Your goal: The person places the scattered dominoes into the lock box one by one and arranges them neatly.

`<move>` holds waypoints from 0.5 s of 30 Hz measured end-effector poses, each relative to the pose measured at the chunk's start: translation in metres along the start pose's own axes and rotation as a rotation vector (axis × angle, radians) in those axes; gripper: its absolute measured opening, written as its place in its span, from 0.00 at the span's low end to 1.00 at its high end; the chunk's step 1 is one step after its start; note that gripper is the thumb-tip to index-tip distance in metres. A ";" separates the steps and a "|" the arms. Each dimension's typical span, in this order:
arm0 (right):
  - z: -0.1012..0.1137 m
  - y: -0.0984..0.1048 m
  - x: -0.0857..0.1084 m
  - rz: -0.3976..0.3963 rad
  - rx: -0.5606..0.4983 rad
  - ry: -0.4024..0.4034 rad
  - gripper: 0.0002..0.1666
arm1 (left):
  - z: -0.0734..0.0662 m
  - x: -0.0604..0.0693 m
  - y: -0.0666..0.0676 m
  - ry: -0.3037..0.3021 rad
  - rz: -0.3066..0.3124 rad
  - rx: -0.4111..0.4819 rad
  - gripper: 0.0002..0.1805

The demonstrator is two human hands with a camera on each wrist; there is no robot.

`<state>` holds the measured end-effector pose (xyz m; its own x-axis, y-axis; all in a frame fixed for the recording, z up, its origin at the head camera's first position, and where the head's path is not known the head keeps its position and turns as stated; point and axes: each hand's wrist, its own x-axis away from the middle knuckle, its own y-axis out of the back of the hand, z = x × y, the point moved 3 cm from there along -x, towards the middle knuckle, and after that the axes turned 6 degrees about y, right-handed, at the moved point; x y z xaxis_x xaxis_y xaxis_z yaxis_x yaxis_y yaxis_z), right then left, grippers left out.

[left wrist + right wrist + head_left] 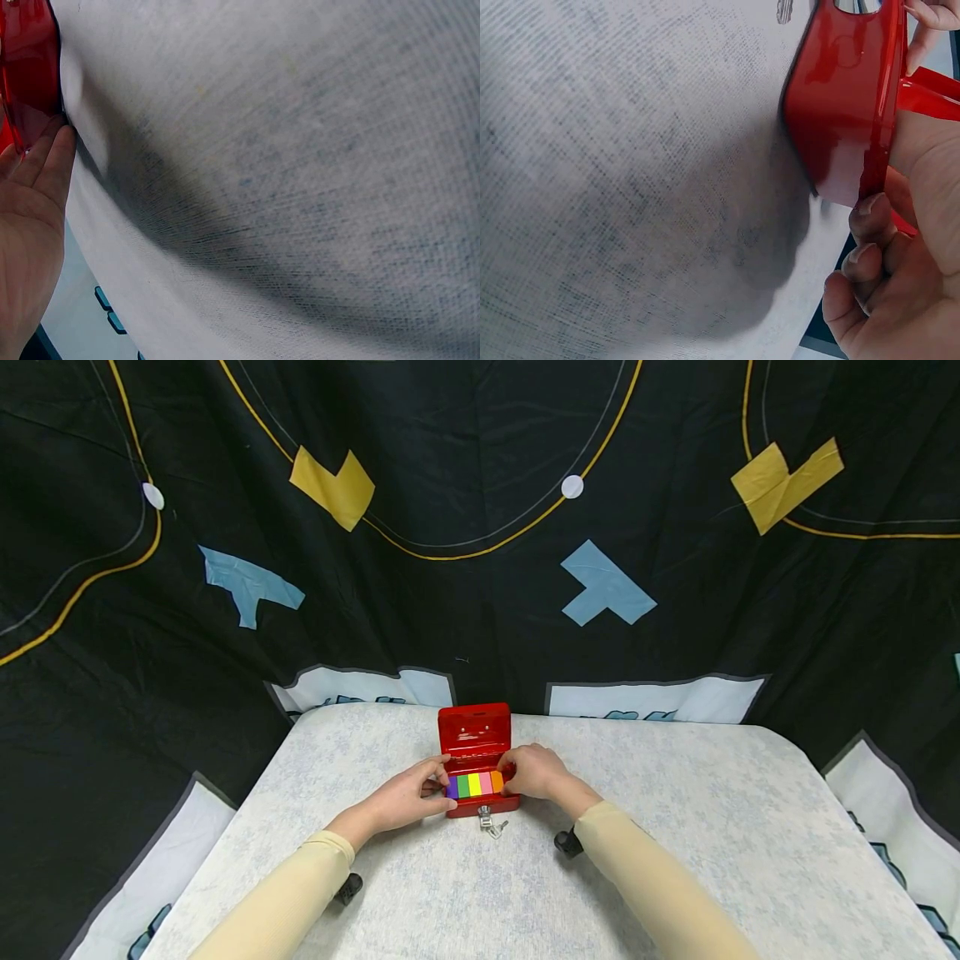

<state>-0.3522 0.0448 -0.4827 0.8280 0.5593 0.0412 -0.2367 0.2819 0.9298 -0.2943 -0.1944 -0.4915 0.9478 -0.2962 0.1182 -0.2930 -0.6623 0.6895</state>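
Observation:
A small red metal cash box (478, 737) stands on the table with its lid raised. Inside lies a row of flat-topped coloured blocks: purple, green (463, 787), yellow, pink and orange (497, 782). My left hand (405, 797) rests against the box's left side, thumb at the front rim; in the left wrist view its fingers (54, 169) lie fairly straight along the red wall. From the right, my right hand (534, 770) reaches over the rim and pinches the orange block. Its other fingers (866, 255) curl outside the box. The inner fingertips are partly hidden.
A lock with keys (491, 823) hangs at the box's front. Pale mottled cloth covers the table (480, 902). Behind it hangs a black curtain (480, 627) with yellow and blue tape shapes.

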 end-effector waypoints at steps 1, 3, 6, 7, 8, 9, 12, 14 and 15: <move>0.000 0.000 0.000 0.002 0.001 -0.003 0.19 | 0.000 0.000 0.000 0.000 -0.001 -0.001 0.19; 0.001 0.000 0.000 0.006 0.001 -0.009 0.19 | 0.000 0.000 0.000 0.001 -0.001 -0.002 0.19; 0.002 0.000 0.000 0.009 0.003 -0.016 0.18 | 0.000 0.000 0.000 0.001 -0.003 -0.004 0.19; 0.002 0.000 0.000 0.009 0.002 -0.017 0.18 | 0.000 0.000 0.000 0.001 -0.003 -0.005 0.19; 0.002 0.000 0.000 0.011 0.001 -0.019 0.18 | 0.000 0.000 0.000 0.001 -0.003 -0.005 0.19; 0.002 0.000 0.000 0.011 0.000 -0.021 0.18 | 0.000 0.000 0.000 0.001 -0.002 -0.004 0.19; 0.001 -0.001 -0.001 0.015 -0.004 -0.029 0.19 | 0.001 0.000 0.000 0.001 -0.001 -0.001 0.19; 0.001 -0.001 -0.001 0.020 -0.005 -0.035 0.19 | 0.001 0.000 0.000 0.001 0.001 0.002 0.19; 0.001 -0.001 -0.001 0.021 -0.006 -0.038 0.19 | 0.000 0.000 0.000 0.001 0.001 0.003 0.19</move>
<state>-0.3524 0.0429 -0.4834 0.8412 0.5356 0.0750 -0.2574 0.2746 0.9264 -0.2948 -0.1946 -0.4918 0.9474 -0.2967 0.1197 -0.2948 -0.6642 0.6870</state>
